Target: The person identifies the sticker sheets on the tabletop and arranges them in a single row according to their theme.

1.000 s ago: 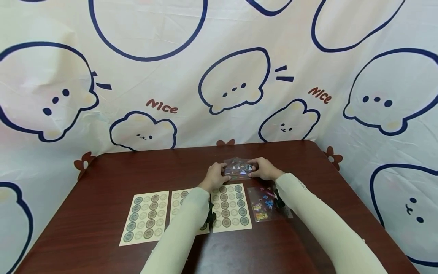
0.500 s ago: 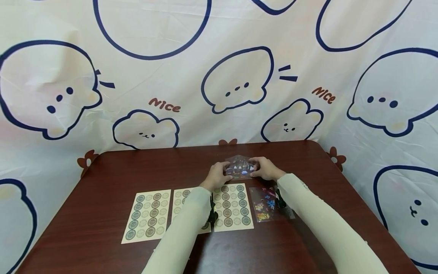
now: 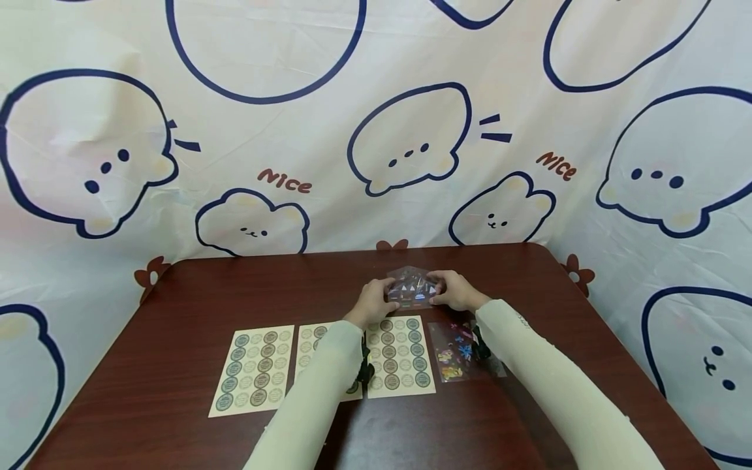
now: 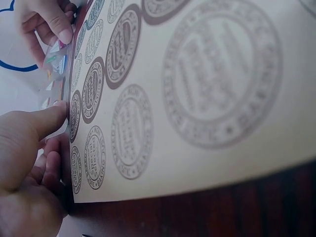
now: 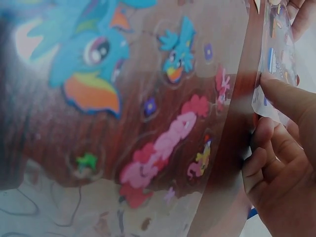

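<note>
Toward the back of the table, a clear sticker sheet (image 3: 411, 288) with small white and coloured shapes is held at both sides, its middle bowed up. My left hand (image 3: 371, 302) pinches its left edge between thumb and fingers. On the opposite edge, my right hand (image 3: 457, 291) pinches it the same way; the right wrist view shows the thumb on top of the sheet (image 5: 275, 59) and the fingers curled below. Under my left wrist lies a cream sheet of round label stickers (image 3: 405, 385). A second clear sheet with colourful cartoon pony stickers (image 5: 168, 140) is under my right wrist.
Two more cream label sheets lie to the left: one fully visible (image 3: 251, 370), the other (image 3: 305, 346) partly covered by my left sleeve. The dark wooden table (image 3: 194, 307) ends at a fabric backdrop (image 3: 329, 215) with cartoon outlines, hanging behind and at both sides.
The head view has shifted slightly, so the whole scene sits a little further right. Both hands keep their grip on the clear sheet, with hardly any movement.
</note>
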A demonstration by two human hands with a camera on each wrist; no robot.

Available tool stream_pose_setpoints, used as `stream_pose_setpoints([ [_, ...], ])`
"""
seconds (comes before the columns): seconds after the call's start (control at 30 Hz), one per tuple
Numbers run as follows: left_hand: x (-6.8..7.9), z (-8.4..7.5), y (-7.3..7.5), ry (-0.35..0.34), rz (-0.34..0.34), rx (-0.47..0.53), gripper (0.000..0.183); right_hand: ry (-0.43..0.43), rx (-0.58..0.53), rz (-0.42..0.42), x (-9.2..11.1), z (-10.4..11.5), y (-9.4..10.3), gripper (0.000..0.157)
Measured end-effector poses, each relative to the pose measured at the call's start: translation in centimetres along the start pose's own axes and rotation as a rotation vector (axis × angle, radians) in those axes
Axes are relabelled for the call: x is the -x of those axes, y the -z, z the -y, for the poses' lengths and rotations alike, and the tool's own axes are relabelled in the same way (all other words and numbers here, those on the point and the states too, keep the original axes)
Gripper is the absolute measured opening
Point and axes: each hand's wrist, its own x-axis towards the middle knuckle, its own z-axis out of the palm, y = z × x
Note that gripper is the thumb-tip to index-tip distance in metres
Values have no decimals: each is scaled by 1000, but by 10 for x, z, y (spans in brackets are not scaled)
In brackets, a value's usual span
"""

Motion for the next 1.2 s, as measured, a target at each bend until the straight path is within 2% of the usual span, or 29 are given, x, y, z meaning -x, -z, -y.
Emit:
stream_pose_setpoints([
  [0.6, -2, 0, -1, -12, -3, 1, 63, -19, -4, 0, 2, 0, 1, 64],
  [0.97, 0, -4, -12, -6, -76, 5, 66, -16, -12, -8, 1, -7, 4, 63],
  [1.2, -3, -3, -15, -37, -140, 35, 71, -34, -16, -40, 1, -5, 9, 62],
])
